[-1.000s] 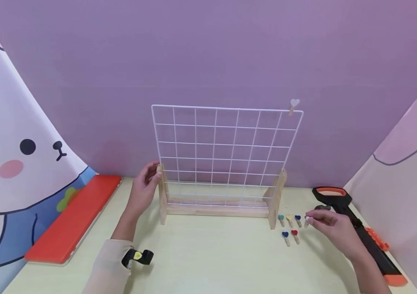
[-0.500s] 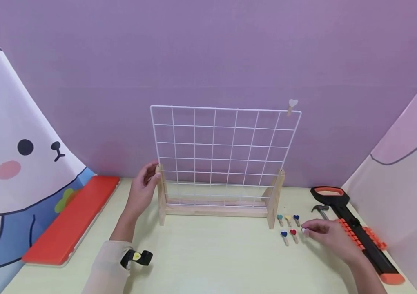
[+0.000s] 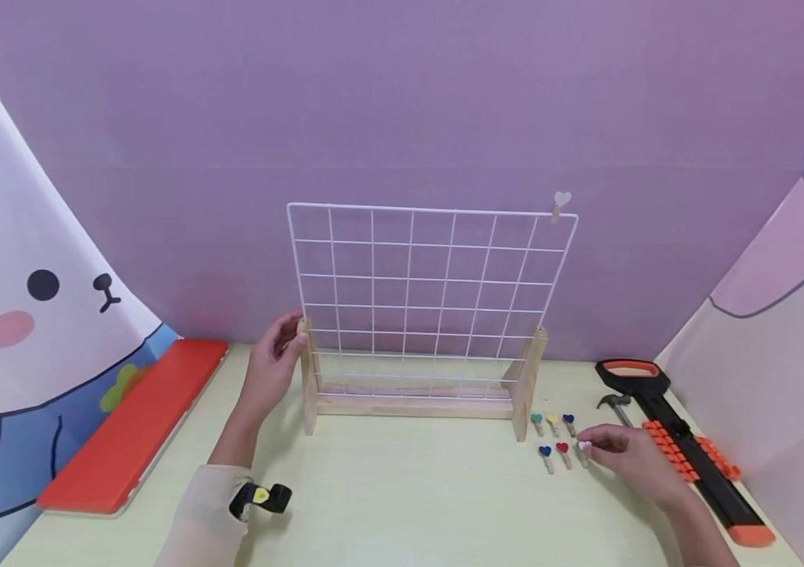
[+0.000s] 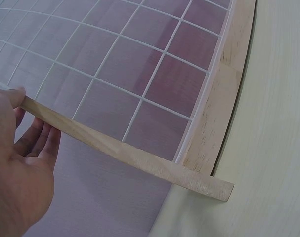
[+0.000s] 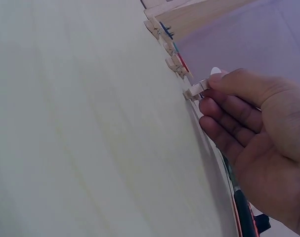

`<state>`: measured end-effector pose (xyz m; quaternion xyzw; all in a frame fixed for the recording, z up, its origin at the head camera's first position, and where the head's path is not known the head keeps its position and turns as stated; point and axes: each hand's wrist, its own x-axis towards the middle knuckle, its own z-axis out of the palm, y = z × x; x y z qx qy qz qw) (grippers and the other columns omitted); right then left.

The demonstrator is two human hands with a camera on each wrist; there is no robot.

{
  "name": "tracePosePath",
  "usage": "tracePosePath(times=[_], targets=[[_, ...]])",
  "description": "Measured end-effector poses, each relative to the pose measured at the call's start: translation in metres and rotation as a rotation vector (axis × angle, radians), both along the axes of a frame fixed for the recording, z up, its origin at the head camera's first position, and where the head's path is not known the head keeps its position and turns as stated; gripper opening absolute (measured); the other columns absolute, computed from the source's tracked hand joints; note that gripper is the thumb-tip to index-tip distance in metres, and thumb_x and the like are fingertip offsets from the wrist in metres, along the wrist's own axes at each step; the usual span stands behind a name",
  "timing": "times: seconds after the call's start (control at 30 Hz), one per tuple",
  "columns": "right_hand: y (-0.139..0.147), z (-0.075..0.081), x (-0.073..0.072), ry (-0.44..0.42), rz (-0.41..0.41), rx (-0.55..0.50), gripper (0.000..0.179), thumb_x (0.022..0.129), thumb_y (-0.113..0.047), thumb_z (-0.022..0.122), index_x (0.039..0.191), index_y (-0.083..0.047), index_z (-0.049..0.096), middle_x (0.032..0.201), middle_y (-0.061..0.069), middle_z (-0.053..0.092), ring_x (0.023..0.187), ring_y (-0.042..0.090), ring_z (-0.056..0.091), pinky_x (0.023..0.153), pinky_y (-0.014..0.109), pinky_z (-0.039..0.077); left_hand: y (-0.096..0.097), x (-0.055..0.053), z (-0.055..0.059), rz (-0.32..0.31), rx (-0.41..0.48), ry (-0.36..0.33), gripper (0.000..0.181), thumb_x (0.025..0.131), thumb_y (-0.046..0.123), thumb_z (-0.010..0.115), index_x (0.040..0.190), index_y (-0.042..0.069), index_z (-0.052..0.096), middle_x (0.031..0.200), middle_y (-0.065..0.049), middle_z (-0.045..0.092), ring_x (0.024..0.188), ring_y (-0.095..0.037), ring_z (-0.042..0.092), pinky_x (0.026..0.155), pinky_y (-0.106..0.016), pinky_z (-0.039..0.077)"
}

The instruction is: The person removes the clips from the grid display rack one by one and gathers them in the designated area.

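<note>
My left hand (image 3: 271,370) grips the top of the left wooden upright (image 4: 125,150) of a stand, thumb on one side and fingers on the other. The stand holds up a white wire grid panel (image 3: 409,279). At the panel's top right corner sits a wooden clothespin with a white heart (image 3: 561,200). Low over the table, my right hand (image 3: 631,461) pinches another white heart clothespin (image 5: 198,89) between thumb and fingers. Left of that hand lie several small clothespins with hearts, among them a red one (image 3: 562,449) and a teal one (image 3: 537,420).
A long red case (image 3: 139,425) lies along the left side of the table. On the right are a black and orange saw (image 3: 678,429) and a hammer (image 3: 615,403), partly behind my right hand. A purple backdrop (image 3: 402,102) rises behind the stand.
My right hand has moved the white heart clothespin from the back row toward me, beside the red one, uncovering the hammer. My left hand keeps its grip on the upright.
</note>
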<state>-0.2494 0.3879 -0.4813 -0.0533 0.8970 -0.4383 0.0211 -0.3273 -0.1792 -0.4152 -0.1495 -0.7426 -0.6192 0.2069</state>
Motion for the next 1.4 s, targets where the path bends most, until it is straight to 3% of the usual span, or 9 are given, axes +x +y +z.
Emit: tracePosePath(times=[0.23,0.53,1.4], targets=[[-0.002,-0.002,0.000,-0.030,-0.038,0.012,0.030,0.094,-0.025,0.077,0.118,-0.007,0.075,0.112,0.008,0.077,0.088,0.003,0.064,0.071,0.021,0.055,-0.001,0.000,0.000,-0.002,0.000,-0.002,0.043,0.106,0.011,0.058,0.147,-0.001,0.050,0.138,-0.022,0.058,0.112,0.002,0.057,0.095,-0.004,0.048],[-0.005,-0.010,-0.003,0.106,-0.021,0.054,0.024,0.092,-0.017,0.078,0.115,-0.008,0.076,0.107,0.008,0.076,0.082,0.000,0.060,0.067,0.020,0.053,-0.002,0.001,0.001,0.004,-0.006,0.003,0.043,0.106,0.012,0.058,0.146,0.000,0.050,0.139,-0.023,0.058,0.113,0.002,0.057,0.096,-0.004,0.048],[0.002,-0.023,-0.008,0.156,0.008,0.038,0.025,0.091,-0.012,0.079,0.115,-0.007,0.075,0.102,0.006,0.077,0.084,-0.002,0.064,0.071,0.020,0.057,0.000,-0.002,-0.002,0.013,-0.017,-0.008,0.043,0.107,0.013,0.056,0.147,0.001,0.050,0.140,-0.024,0.057,0.114,0.005,0.056,0.098,-0.003,0.047]])
